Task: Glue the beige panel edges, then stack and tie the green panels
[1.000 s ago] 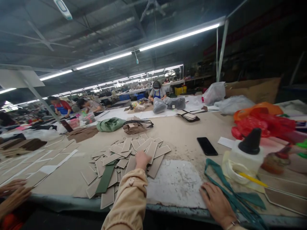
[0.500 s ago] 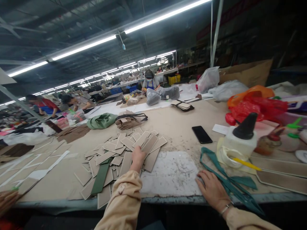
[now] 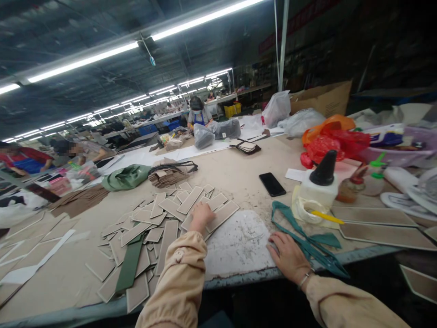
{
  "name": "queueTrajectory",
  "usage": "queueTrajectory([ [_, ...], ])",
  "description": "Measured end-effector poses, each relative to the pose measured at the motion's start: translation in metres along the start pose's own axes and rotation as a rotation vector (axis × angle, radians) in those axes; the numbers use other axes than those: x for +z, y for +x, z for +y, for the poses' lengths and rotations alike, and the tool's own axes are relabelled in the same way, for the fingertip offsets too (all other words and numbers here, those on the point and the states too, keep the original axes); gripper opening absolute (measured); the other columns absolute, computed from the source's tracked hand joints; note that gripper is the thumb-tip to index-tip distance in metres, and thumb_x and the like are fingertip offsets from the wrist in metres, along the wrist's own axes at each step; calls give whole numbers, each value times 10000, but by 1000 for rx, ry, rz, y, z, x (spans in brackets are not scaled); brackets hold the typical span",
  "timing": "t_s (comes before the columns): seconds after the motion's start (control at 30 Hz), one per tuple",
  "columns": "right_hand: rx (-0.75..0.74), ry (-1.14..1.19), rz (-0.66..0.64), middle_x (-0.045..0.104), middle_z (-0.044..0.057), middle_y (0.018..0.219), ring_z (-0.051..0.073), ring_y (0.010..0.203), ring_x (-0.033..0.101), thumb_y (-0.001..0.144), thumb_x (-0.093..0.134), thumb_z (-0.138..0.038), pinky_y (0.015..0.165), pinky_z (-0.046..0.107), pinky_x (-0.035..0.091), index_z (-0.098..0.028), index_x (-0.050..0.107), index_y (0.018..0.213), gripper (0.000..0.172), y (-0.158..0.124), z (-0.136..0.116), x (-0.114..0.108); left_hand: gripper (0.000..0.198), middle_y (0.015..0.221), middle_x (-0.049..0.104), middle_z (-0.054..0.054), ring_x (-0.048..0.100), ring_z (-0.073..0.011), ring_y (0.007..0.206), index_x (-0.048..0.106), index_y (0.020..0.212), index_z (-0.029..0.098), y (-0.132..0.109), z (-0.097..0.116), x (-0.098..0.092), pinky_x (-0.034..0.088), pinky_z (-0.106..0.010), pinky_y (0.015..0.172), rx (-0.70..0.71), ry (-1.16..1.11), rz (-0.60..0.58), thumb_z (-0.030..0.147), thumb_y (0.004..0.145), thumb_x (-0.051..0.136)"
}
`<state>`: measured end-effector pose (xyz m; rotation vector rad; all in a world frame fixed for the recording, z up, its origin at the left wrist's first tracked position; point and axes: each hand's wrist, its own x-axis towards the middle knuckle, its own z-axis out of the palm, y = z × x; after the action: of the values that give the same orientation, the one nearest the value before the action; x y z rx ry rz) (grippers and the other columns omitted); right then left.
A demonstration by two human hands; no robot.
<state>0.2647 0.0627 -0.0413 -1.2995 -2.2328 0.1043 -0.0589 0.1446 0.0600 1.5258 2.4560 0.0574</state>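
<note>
My left hand (image 3: 202,217) reaches into a heap of beige rectangular panels (image 3: 170,238) with pale edges. Its fingers are closed at a beige panel (image 3: 223,216) that sticks out to the right; the fingertips are partly hidden. A dark green strip (image 3: 131,263) lies across the heap's near side. My right hand (image 3: 288,256) rests at the right edge of a stained white sheet (image 3: 239,246), fingers curled together over something small and greyish that I cannot make out. Just beyond that hand lies a teal fabric strap (image 3: 290,223).
Right of the strap stands a white glue bottle (image 3: 316,189) with a black nozzle, beside a tape roll (image 3: 303,210). A black phone (image 3: 272,184) lies farther back. Long panels (image 3: 378,233) lie at right, a green bundle (image 3: 126,176) at back left. Co-workers sit beyond.
The view has swung right, so things sit farther left. My left hand has shifted slightly right over the heap, and the panels beneath it lie differently. My right hand stays by the white sheet.
</note>
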Motion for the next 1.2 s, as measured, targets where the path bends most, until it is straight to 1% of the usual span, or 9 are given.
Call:
queueTrajectory([
  [0.1, 11, 5, -5, 627, 117, 1059, 260, 992, 551, 873, 525, -296, 893, 395, 454, -173, 646, 960, 194, 0, -1, -1, 626, 1430, 426, -179, 306, -418, 1342, 607, 1177, 207, 0, 7, 5, 329, -549, 1006, -20, 31, -17, 512, 640, 710],
  [0.23, 32, 16, 16, 629, 111, 1060, 255, 986, 551, 867, 522, -301, 881, 387, 455, -184, 650, 955, 194, 1, -2, -1, 972, 1417, 414, -233, 349, -421, 1314, 405, 1386, 184, 2, 11, 7, 334, -561, 997, -77, 58, -43, 616, 571, 712],
  [0.47, 45, 16, -16, 616, 112, 1049, 250, 985, 539, 879, 508, -277, 881, 384, 447, -174, 638, 958, 184, 3, -8, -7, 1201, 1441, 341, -288, 313, -464, 1328, 301, 1445, 165, 4, 15, 8, 362, -565, 967, -96, 115, -68, 635, 447, 777],
  [0.63, 44, 27, -14, 613, 105, 1054, 249, 986, 532, 876, 518, -275, 875, 383, 446, -182, 633, 960, 170, 3, -7, -7, 1082, 1369, 417, -310, 368, -491, 1276, 358, 1411, 114, -2, 20, 6, 345, -618, 965, -34, 135, -26, 538, 512, 785],
  [0.7, 48, 39, -14, 609, 105, 1055, 252, 988, 528, 876, 518, -273, 878, 387, 444, -183, 630, 961, 167, 3, -8, -7, 883, 1441, 348, -278, 268, -481, 1345, 384, 1403, 138, -9, 29, 9, 270, -641, 1019, 61, 135, 35, 414, 639, 728],
  [0.8, 60, 74, -17, 604, 110, 1051, 258, 985, 520, 878, 515, -264, 884, 401, 439, -175, 626, 956, 162, 4, -9, -8, 644, 1551, 224, -146, 96, -386, 1435, 418, 1393, 218, -25, 51, 22, 143, -611, 1107, 274, 107, 98, 257, 773, 589],
  [0.9, 73, 88, -15, 604, 110, 1038, 255, 975, 518, 881, 512, -253, 884, 401, 437, -172, 623, 944, 151, 5, -11, -11, 518, 1493, 363, -140, 266, -310, 1400, 485, 1347, 188, -42, 75, 43, 209, -494, 1137, 457, 43, 62, 255, 835, 526],
  [1.0, 85, 80, -16, 605, 98, 1026, 246, 963, 523, 874, 526, -252, 870, 385, 445, -183, 618, 935, 129, 5, -14, -13, 492, 1437, 443, -156, 385, -251, 1342, 486, 1353, 134, -56, 100, 61, 286, -362, 1125, 590, -41, 20, 273, 881, 480],
  [1.2, 97, 56, -12, 600, 87, 1002, 240, 949, 520, 860, 542, -248, 849, 378, 453, -192, 603, 934, 111, 6, -16, -14, 631, 1535, 287, -149, 353, -244, 1371, 318, 1464, 121, -62, 165, 73, 304, -319, 1116, 758, -172, -8, 220, 869, 504],
])
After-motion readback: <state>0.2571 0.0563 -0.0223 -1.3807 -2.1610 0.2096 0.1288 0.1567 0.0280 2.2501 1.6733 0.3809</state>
